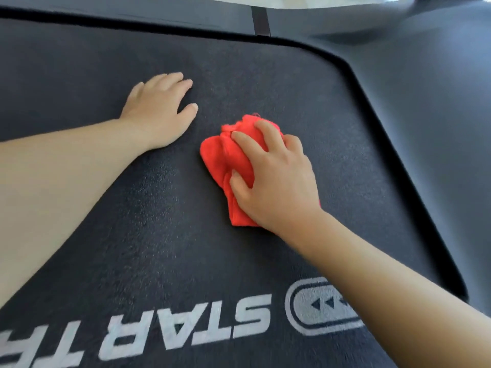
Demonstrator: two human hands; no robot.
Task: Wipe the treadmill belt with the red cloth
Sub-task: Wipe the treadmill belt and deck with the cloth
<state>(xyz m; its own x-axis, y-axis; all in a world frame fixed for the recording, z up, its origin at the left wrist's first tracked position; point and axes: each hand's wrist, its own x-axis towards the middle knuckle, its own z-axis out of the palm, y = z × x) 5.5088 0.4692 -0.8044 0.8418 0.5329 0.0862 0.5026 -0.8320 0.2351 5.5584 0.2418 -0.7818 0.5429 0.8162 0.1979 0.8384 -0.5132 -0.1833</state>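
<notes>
A crumpled red cloth (223, 160) lies on the dark textured treadmill belt (148, 221), near the middle of the view. My right hand (276, 181) lies on top of the cloth, its fingers curled into the folds and gripping it against the belt. My left hand (156, 110) rests flat on the bare belt to the left of the cloth, fingers straight and holding nothing. Part of the cloth is hidden under my right palm.
White lettering and a logo (313, 306) are printed on the belt near the bottom. A grey side rail (425, 128) runs along the right, and a grey front cover (186, 14) with a black strip (261, 21) borders the top.
</notes>
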